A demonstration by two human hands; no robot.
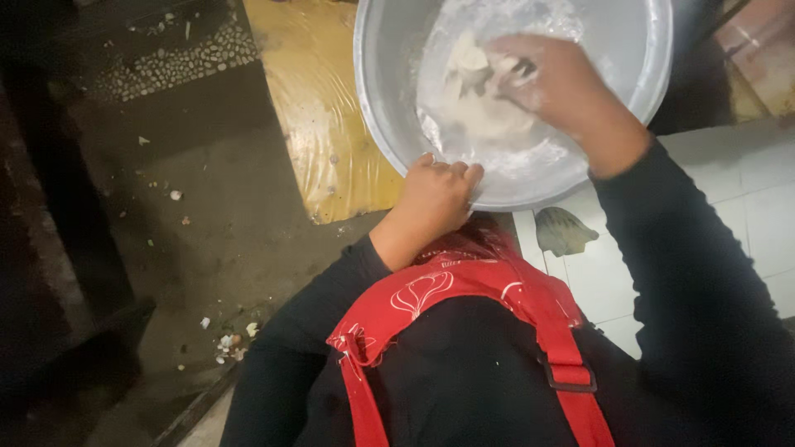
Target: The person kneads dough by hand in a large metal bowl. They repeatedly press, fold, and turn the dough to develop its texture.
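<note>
Left hand [435, 199] closed in a grip on the near rim of the metal basin [389, 91]; right hand [551, 83] buried, fingers curled, in the pale dough [472, 99] inside it. Risk: hard kneading could tip the basin off the bench [745, 190].

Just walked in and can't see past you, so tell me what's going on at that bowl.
A person in a red apron and black sleeves is working pale dough in a big metal bowl. The right hand is down in the bowl, pressing into the dough, fingers floury. The left hand grips the bowl's near rim, steadying it. The bowl sits at the edge of a white tiled counter, beside a yellow plastic-covered surface.
</note>
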